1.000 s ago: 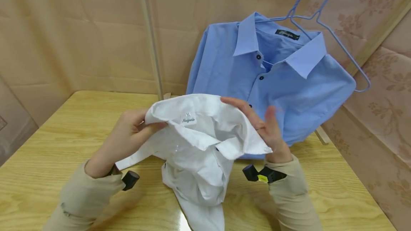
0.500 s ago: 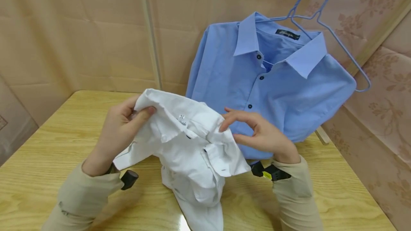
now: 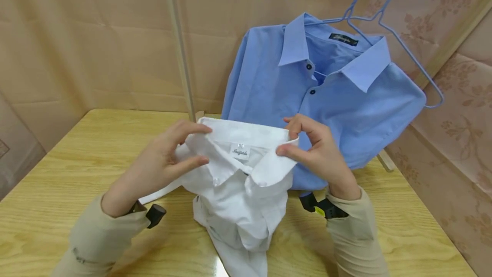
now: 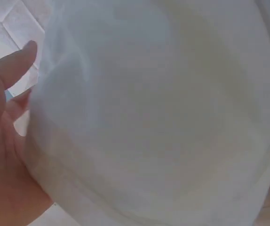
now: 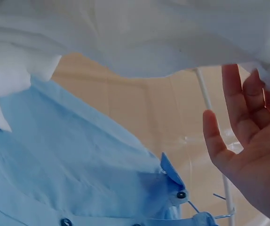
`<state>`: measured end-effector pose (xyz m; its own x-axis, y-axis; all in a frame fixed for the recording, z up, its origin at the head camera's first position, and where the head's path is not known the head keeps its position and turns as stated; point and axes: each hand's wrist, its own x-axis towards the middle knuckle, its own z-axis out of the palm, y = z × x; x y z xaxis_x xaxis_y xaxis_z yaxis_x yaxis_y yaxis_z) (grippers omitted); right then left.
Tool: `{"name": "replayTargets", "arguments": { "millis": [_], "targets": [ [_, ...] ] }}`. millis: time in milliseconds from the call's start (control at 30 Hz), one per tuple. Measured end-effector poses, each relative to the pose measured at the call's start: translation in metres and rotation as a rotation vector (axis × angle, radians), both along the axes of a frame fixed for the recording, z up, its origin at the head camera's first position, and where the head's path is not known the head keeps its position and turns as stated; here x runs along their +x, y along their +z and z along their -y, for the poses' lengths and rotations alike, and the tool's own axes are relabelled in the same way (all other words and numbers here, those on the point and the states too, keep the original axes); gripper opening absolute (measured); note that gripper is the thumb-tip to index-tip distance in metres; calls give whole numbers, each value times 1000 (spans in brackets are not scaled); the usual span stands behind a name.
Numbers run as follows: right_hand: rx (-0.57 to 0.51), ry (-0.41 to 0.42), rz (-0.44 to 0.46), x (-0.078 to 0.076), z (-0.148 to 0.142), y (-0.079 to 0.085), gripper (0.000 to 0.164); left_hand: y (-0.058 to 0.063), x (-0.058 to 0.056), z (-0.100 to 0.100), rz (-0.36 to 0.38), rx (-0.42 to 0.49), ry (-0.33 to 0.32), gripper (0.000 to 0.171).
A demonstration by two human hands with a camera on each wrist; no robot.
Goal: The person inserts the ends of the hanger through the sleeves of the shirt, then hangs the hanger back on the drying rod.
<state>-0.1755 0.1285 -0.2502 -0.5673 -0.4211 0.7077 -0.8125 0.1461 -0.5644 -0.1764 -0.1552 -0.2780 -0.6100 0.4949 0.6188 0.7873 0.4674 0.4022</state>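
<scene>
A white shirt [image 3: 238, 208] stands bunched on the wooden table, collar up, with a small label marked M inside the neck. My right hand [image 3: 320, 153] pinches the right side of its collar [image 3: 250, 134] between thumb and fingers. At the collar's left side, my left hand [image 3: 157, 161] holds the cloth, thumb in front and index finger over the top edge. White cloth [image 4: 154, 113] fills most of the left wrist view, beside my left fingers [image 4: 15, 66]. In the right wrist view, the outer fingers [image 5: 238, 101] of my right hand reach up to the white hem.
A blue shirt [image 3: 269, 76] hangs right behind the white one, its collar on a blue wire hanger [image 3: 407, 50]. A pale upright pole [image 3: 178, 46] stands at the back of the wooden table [image 3: 77, 174]. Beige cloth covers the walls.
The white collar has turned to face me and is spread level, its label now fully visible. My right hand has regripped its right side; my left hand has shifted rightward along the collar.
</scene>
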Motion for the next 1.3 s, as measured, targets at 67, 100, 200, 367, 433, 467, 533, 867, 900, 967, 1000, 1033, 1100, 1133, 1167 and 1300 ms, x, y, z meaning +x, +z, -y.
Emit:
{"name": "replayTargets", "arguments": {
  "millis": [67,100,200,367,433,467,533,867,900,967,1000,1033,1100,1133,1167,1300],
  "targets": [
    [0,-22,-27,-1,-1,0,34,0,1,-2,-58,-12,2,35],
    [9,-33,-48,-1,-2,0,37,0,1,-3,-66,-7,1,31],
    [138,-125,-163,-3,-6,-4,47,-1,1,-3,-58,25,29,29],
    [376,-360,-340,-6,-6,-11,59,0,1,-1,-30,134,112,31],
    [368,-400,-335,-5,-3,-12,57,1,3,0,-54,181,121,32],
    [338,-406,-325,-5,-2,-13,55,2,4,1,-80,206,122,32],
    [241,-424,-324,-4,1,-12,51,3,6,0,-149,257,114,26],
    [-390,-267,-301,9,15,-7,39,8,14,-16,-379,566,-140,33],
    [-355,-262,-252,10,13,-6,46,7,13,-16,-346,554,-144,35],
    [-200,-289,-114,8,8,-7,60,5,8,-15,-253,497,-114,38],
    [-101,-308,-33,5,6,-8,65,3,4,-14,-198,459,-85,40],
    [3,-319,51,2,3,-11,70,1,0,-12,-140,421,-59,43],
    [184,-326,197,-7,-2,-16,78,-4,-8,-10,-47,363,-14,51],
    [241,-313,263,-11,-3,-18,82,-7,-12,-10,-16,345,6,53],
    [270,-284,330,-14,-4,-20,86,-10,-14,-9,4,330,26,53],
    [321,-191,548,-21,-9,-24,89,-17,-21,-8,42,303,29,52]
  ]
}}
